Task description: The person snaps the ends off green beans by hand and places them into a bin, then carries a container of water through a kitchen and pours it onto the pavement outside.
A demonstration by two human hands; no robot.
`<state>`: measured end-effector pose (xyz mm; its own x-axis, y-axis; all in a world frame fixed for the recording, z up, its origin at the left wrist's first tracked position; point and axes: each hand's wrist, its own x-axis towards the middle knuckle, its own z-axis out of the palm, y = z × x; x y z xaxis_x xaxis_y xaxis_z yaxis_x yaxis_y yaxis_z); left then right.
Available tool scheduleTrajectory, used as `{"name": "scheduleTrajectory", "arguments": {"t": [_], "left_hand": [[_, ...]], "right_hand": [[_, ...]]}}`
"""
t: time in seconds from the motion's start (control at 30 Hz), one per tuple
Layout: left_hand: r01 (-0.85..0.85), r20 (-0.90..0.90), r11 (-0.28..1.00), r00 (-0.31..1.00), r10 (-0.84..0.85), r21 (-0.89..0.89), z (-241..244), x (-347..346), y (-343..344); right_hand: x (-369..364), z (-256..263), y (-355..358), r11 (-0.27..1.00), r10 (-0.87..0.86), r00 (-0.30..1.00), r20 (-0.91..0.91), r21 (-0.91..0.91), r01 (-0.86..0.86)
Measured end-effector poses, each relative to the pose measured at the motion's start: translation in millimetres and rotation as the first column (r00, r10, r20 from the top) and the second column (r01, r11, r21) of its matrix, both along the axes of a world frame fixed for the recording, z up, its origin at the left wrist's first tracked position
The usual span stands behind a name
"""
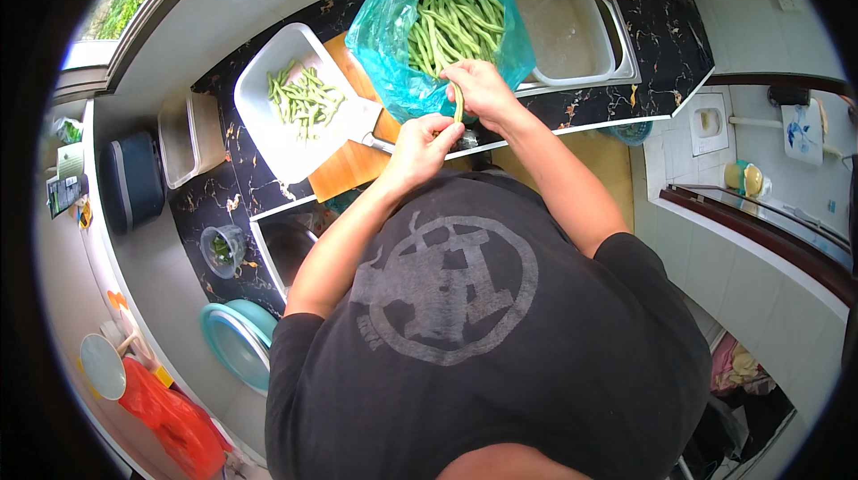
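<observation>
Between my two hands, near the counter's front edge, a green bean [458, 103] runs roughly upright in the picture. The fingers of my right hand [479, 91] grip its upper part; the thumb and fingers of my left hand [429, 145] pinch the lower end. Just beyond lies an open teal plastic bag [379, 44] full of long green beans [456, 31]. Left of it, a white plastic basin [258, 104] holds short bean pieces [305, 101]. A cleaver [365, 119] rests by the basin, over a wooden cutting board [348, 168], its handle close to my left hand.
At the right, water runs into a white tub [570, 68] in the sink [627, 44]. A clear container [177, 138] and a plastic cup with green scraps [223, 251] stand at the left. Teal basins [231, 346] lean lower left. The black counter [570, 108] has a white edge.
</observation>
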<state>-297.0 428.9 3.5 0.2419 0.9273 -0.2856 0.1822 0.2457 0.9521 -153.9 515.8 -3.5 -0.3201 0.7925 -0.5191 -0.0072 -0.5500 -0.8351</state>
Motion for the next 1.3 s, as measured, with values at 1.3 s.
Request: {"name": "scheduleTrajectory", "arguments": {"t": [1.3], "left_hand": [[0.192, 0.525, 0.89, 0.849, 0.06, -0.413, 84, -77, -7]], "right_hand": [[39, 92, 24, 0.011, -0.002, 0.832, 0.554, 0.832, -0.554]]}}
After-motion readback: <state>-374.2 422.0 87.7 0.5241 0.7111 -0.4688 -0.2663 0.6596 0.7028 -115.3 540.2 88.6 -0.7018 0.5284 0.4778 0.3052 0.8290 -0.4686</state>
